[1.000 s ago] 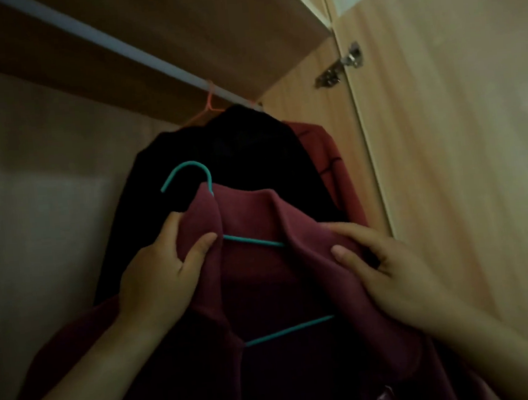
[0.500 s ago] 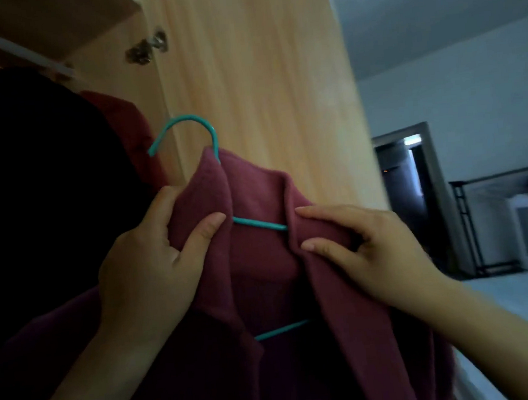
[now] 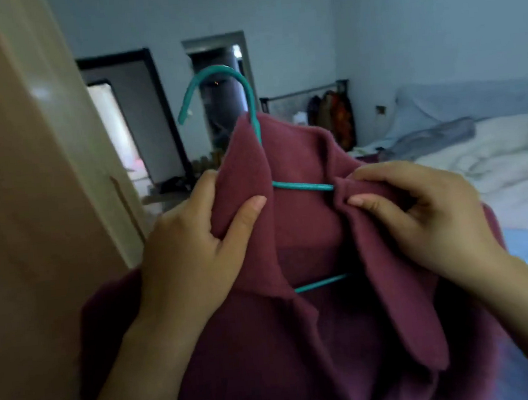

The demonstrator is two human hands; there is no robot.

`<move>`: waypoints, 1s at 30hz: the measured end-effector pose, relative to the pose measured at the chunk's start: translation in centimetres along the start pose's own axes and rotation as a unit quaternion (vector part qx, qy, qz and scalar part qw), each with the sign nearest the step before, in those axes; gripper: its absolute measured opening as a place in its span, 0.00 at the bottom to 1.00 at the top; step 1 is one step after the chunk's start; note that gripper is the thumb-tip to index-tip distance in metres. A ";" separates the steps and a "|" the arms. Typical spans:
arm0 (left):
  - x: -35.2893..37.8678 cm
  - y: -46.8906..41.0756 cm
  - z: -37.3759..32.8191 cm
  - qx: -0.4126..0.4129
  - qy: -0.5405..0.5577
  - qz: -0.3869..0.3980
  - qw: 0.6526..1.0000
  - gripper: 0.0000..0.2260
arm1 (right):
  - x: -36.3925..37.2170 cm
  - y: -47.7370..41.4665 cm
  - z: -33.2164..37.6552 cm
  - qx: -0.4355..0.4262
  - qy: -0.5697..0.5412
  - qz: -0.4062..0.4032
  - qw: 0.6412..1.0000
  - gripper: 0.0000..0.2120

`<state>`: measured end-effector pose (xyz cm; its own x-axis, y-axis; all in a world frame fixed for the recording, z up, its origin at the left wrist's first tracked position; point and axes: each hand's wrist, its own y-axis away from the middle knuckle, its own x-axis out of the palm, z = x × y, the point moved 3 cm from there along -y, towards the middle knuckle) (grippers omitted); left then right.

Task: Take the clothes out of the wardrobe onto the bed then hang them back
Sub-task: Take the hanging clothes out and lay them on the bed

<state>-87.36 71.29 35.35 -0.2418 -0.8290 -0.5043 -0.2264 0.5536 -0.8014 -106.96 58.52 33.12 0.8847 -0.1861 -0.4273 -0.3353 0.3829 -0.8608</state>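
Maroon coat (image 3: 300, 340): on a teal hanger (image 3: 303, 187), held up in the centre of view, clear of the wardrobe and not on the bed. The hanger hook stands free at twelve o'clock above the collar, caught on nothing.

Left hand (image 3: 190, 247): at nine o'clock of the coat, gripping the left collar flap, thumb across the front, fingers curled behind the cloth.

Right hand (image 3: 426, 214): at three o'clock of the coat, pinching a fold of the right collar flap between thumb and forefinger; the remaining fingers are curled.

Wardrobe door (image 3: 34, 220): fills the view at nine o'clock. Bed (image 3: 507, 153): at three o'clock behind the right hand, with rumpled white bedding. A rack of clothes (image 3: 331, 111) stands at one o'clock against the far wall.
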 end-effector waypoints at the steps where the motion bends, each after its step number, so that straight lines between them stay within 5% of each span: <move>1: 2.7 0.7 -0.4 -0.006 0.027 0.021 0.999 0.20 | -1.4 1.3 -1.9 0.012 0.026 0.006 1.000 0.14; 6: 14.3 3.7 -2.0 -0.064 0.128 0.129 0.981 0.22 | -6.0 5.9 -9.9 0.077 0.101 0.066 0.990 0.13; 12: 22.4 4.4 -2.6 -0.120 0.245 0.176 0.946 0.10 | -5.7 6.5 -17.9 0.114 0.087 0.140 0.980 0.14; 20: 31.9 2.4 6.8 -0.228 0.171 0.208 0.936 0.18 | 8.1 5.6 -29.6 0.161 -0.009 0.222 0.962 0.15; 26: 38.7 -1.9 14.8 -0.284 0.120 0.213 0.927 0.09 | 19.2 3.5 -37.3 0.214 -0.064 0.247 0.943 0.13; 30: 43.8 -4.4 19.5 -0.282 0.079 0.241 0.925 0.11 | 24.7 2.4 -42.1 0.233 -0.088 0.266 0.931 0.11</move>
<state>-78.61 30.97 10.50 -0.5679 -0.4769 -0.6709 -0.5020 0.8466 -0.1768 -99.55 16.75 8.81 0.6862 0.2785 -0.6720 -0.6012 0.7372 -0.3084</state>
